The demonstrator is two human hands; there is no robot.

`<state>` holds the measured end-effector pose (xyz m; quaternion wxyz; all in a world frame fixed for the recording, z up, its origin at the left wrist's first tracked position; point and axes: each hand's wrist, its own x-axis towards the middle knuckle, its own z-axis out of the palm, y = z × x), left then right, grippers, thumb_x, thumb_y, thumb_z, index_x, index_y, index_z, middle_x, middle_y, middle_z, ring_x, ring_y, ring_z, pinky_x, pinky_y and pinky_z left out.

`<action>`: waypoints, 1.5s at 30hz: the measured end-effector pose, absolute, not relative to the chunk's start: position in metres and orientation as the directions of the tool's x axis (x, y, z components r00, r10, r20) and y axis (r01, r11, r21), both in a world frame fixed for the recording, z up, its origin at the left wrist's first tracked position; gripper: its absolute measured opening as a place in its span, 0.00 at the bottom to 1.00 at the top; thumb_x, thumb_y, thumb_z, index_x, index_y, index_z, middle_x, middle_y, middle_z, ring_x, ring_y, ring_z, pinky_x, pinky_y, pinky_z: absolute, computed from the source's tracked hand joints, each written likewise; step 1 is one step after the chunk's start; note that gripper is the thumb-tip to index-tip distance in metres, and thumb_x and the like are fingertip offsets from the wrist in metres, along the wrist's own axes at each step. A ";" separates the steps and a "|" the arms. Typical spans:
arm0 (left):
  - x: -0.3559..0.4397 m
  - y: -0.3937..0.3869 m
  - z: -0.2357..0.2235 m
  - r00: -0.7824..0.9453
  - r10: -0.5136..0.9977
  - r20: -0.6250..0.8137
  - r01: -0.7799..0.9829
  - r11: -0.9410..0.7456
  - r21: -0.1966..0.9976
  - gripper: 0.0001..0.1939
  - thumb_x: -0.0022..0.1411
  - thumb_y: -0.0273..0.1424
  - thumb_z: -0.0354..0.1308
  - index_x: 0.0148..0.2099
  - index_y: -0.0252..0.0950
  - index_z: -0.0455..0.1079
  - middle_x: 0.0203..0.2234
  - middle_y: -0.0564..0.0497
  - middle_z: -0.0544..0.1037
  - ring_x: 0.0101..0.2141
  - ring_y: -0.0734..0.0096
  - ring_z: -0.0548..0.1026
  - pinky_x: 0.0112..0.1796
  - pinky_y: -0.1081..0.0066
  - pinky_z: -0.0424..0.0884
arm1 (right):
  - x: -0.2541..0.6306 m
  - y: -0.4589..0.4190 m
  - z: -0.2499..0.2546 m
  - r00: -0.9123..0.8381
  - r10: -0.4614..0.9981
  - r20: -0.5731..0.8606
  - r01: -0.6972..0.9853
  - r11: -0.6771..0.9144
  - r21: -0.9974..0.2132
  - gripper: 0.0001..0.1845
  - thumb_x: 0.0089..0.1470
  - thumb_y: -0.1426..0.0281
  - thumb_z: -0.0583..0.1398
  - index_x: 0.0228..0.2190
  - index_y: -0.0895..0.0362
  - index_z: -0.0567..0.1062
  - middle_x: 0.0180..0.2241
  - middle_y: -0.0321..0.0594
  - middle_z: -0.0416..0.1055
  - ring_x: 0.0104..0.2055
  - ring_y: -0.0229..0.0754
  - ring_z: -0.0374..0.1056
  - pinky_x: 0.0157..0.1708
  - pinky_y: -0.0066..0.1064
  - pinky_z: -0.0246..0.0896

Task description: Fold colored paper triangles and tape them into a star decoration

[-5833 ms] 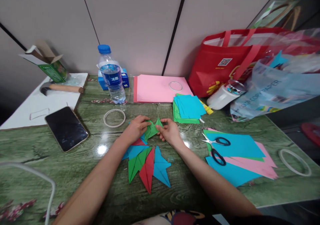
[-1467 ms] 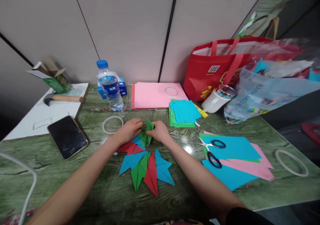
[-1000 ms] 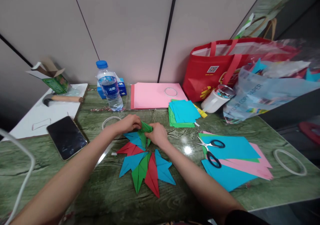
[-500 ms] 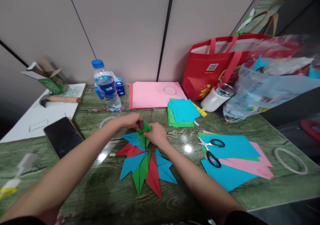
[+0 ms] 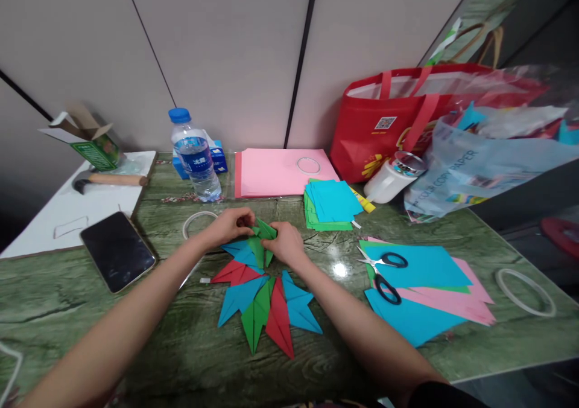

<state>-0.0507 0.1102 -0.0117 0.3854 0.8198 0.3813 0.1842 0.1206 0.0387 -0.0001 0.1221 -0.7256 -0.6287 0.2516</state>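
Note:
Both hands meet at a folded green paper piece (image 5: 262, 245) at the far end of a partial ring of folded paper. My left hand (image 5: 231, 224) pinches its left edge with bent fingers. On the other side, my right hand (image 5: 286, 242) grips it between thumb and fingers. The ring curves toward me: a blue piece (image 5: 244, 252), a red piece (image 5: 236, 273), another blue piece (image 5: 240, 299), a green piece (image 5: 257, 317), a red piece (image 5: 279, 323) and a blue piece (image 5: 301, 308). Their inner ends touch or overlap near the middle.
Scissors (image 5: 384, 269) lie on coloured sheets (image 5: 420, 317) at right. Small paper squares (image 5: 337, 201), pink paper (image 5: 275, 169), a water bottle (image 5: 196, 157) and a red bag (image 5: 362, 130) stand or lie behind. A phone (image 5: 117, 251) and a hammer (image 5: 113, 179) are at left.
My left hand has shifted slightly, and the green piece's top flaps look more spread. My left forearm has moved off the phone, which now shows whole.

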 end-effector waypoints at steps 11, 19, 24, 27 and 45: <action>-0.046 0.090 -0.029 0.562 0.777 0.284 0.402 -0.556 0.728 0.02 0.53 0.26 0.62 0.30 0.36 0.76 0.30 0.50 0.75 0.33 0.70 0.73 0.38 0.71 0.69 | 0.119 0.037 0.004 0.088 0.974 -0.208 0.847 -0.183 -0.498 0.10 0.46 0.60 0.62 0.30 0.50 0.78 0.29 0.37 0.76 0.36 0.44 0.71 0.29 0.27 0.56; -0.044 0.088 -0.036 0.494 0.800 0.339 0.376 -0.549 0.747 0.03 0.53 0.26 0.62 0.27 0.36 0.76 0.27 0.51 0.75 0.32 0.71 0.73 0.35 0.72 0.69 | 0.120 0.039 0.004 0.098 0.972 -0.215 0.864 -0.191 -0.467 0.10 0.44 0.59 0.64 0.27 0.52 0.79 0.27 0.38 0.76 0.34 0.43 0.71 0.27 0.27 0.54; -0.042 0.087 -0.035 0.466 0.824 0.321 0.393 -0.518 0.760 0.04 0.54 0.26 0.61 0.27 0.35 0.76 0.27 0.51 0.75 0.30 0.72 0.73 0.35 0.71 0.69 | 0.121 0.038 0.003 0.095 0.976 -0.193 0.850 -0.181 -0.494 0.10 0.44 0.60 0.64 0.29 0.51 0.79 0.26 0.38 0.75 0.34 0.43 0.71 0.27 0.26 0.54; -0.042 0.087 -0.034 0.477 0.825 0.304 0.413 -0.516 0.750 0.04 0.54 0.25 0.61 0.28 0.35 0.76 0.27 0.51 0.75 0.31 0.71 0.73 0.35 0.71 0.68 | 0.121 0.038 0.004 0.088 0.976 -0.200 0.856 -0.177 -0.486 0.10 0.44 0.60 0.64 0.28 0.52 0.79 0.26 0.38 0.75 0.34 0.43 0.71 0.26 0.26 0.53; -0.038 0.089 -0.033 0.584 0.771 0.255 0.482 -0.582 0.655 0.06 0.54 0.22 0.58 0.26 0.34 0.72 0.30 0.50 0.72 0.36 0.67 0.67 0.40 0.67 0.64 | 0.119 0.042 -0.001 0.105 0.975 -0.198 0.863 -0.188 -0.469 0.15 0.43 0.54 0.64 0.29 0.52 0.78 0.26 0.38 0.74 0.32 0.42 0.70 0.25 0.26 0.52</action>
